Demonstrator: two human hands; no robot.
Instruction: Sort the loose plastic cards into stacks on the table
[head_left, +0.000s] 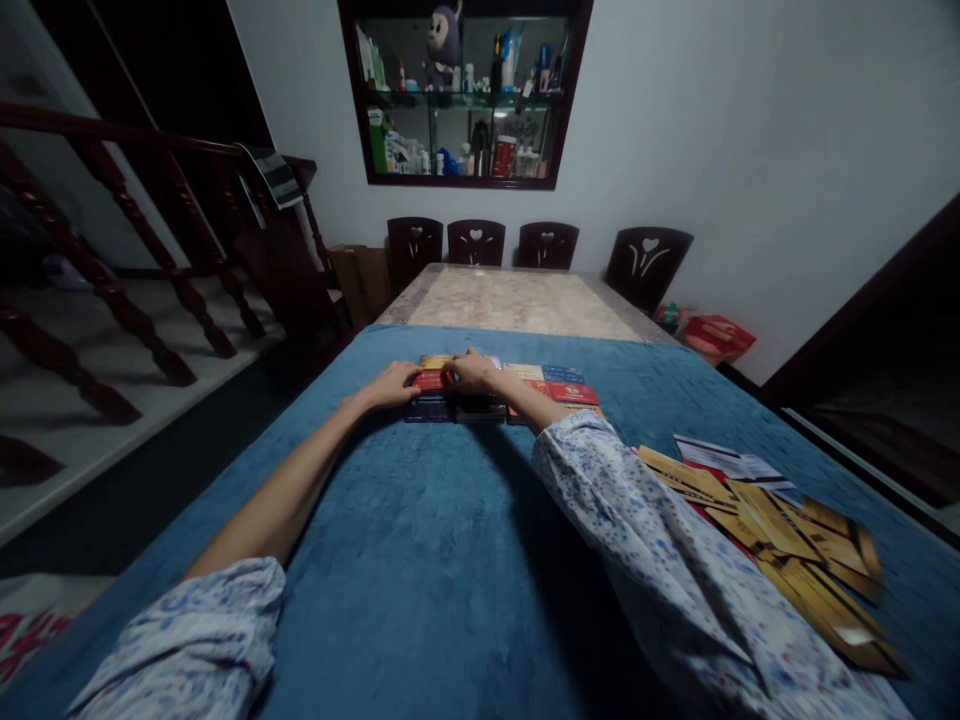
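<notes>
Both my arms reach forward over a blue cloth (420, 540) that covers the near part of a long table. My left hand (391, 385) and my right hand (472, 372) lie side by side on a row of small flat boxes (559, 385), red, blue and yellow, set out across the cloth. The fingers of both hands curl down onto a red box (430, 380) in the row. Whether they grip it or only press on it does not show. Dark boxes (429, 408) sit in front of the row.
A heap of flattened gold cartons (795, 550) and some white papers (724, 460) lie at my right. The bare marble tabletop (517, 298) runs on toward several dark chairs (475, 242). A wall cabinet (461, 95) hangs behind; a wooden stair railing (112, 250) stands left.
</notes>
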